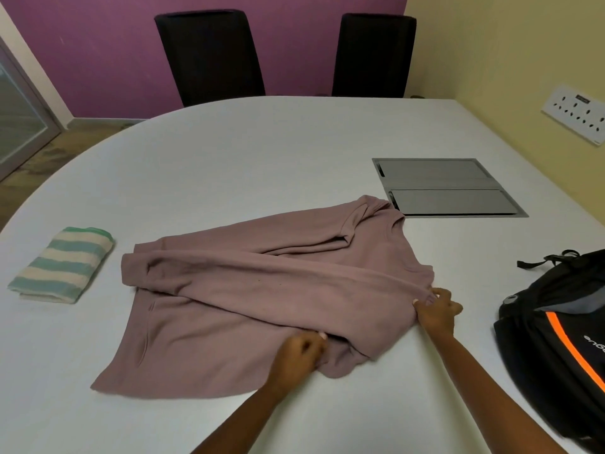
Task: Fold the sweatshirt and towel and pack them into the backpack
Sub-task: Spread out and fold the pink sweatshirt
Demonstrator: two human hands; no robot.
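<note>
A dusty-pink sweatshirt [248, 299] lies flat in the middle of the white table [248, 152], both sleeves folded across its body. My left hand [299, 357] pinches the fabric at its near edge. My right hand [437, 311] grips the shoulder end by the folded sleeve. A folded towel [62, 265] with green and cream stripes rests at the left. The black backpack [556, 339] with an orange stripe lies at the right edge, partly cut off by the frame.
A grey metal cable hatch [445, 186] is set into the table behind the sweatshirt's collar. Two black chairs [209, 57] stand at the far side. A socket panel [577, 117] is on the yellow wall to the right.
</note>
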